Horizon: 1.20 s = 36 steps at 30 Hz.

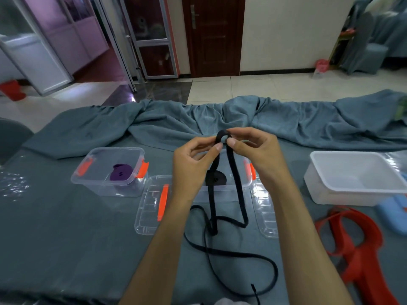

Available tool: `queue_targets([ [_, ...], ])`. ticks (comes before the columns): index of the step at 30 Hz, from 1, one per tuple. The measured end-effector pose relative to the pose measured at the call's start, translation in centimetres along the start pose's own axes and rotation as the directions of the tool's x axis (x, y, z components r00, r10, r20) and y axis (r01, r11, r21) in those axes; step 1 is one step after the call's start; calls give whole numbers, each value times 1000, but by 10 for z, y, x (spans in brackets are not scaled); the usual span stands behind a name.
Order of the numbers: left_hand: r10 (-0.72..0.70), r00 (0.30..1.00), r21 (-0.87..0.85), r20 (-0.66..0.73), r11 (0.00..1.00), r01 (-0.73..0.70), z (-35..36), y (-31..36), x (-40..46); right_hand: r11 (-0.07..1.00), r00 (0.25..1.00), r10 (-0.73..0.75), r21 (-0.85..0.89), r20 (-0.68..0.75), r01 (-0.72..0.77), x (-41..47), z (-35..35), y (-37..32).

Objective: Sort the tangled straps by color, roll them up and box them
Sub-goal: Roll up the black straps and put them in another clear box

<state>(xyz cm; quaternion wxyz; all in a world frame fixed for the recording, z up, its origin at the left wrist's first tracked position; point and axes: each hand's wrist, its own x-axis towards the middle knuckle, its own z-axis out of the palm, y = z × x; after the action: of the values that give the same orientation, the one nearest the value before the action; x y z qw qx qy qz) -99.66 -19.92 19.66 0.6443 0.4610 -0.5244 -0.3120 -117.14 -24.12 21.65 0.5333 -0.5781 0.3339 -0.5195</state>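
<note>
Both hands, left hand (193, 159) and right hand (255, 150), pinch the black strap (222, 137) at its fold; limp, light webbing, best rolled from that end.

Worktop (66, 238) layout: lidless box (110, 172) far L, rolled strap (121, 172) inside. 2nd box (222, 190) ctr, behind both hands. Lid (152, 208) btwn boxes. Tub (356, 179) far R. Loose straps (356, 243) in front of tub.
</note>
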Motion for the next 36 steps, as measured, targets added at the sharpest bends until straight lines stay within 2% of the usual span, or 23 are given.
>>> queue_targets([
  [4,-67,998,11,10,998,67,7,-3,-5,996,1000,10,86,1,-10,-6,4,1],
  [10,-60,995,-21,73,998,62,3,-2,-8,999,999,6,47,-49,-4,-11,2,0],
  [14,-30,997,5,71,1000,30,4,-2,-9,1000,998,-27,-9,-55,26,-12,-1,-3],
  [17,-32,998,40,54,999,30,9,-3,-11,998,1000,0,59,-15,1,-12,1,-3],
  [22,-39,999,34,19,999,38,10,-2,-11,997,1000,24,73,8,-25,-12,2,-3],
  [25,13,1000,94,-13,995,-12,9,0,-11,997,998,51,59,24,-52,-11,3,-7],
  [28,190,981,312,28,931,-189,9,-1,-11,996,995,82,-35,-54,-84,-7,5,-7],
  [30,269,960,391,78,877,-278,9,-3,-10,992,989,84,-81,-118,-94,-5,6,-5],
  [33,284,953,427,109,852,-303,8,-5,-9,994,987,88,-59,-135,-97,-6,6,-5],
  [36,199,976,382,93,898,-219,8,-3,-7,995,992,48,-87,-121,-58,-5,3,-6],
])
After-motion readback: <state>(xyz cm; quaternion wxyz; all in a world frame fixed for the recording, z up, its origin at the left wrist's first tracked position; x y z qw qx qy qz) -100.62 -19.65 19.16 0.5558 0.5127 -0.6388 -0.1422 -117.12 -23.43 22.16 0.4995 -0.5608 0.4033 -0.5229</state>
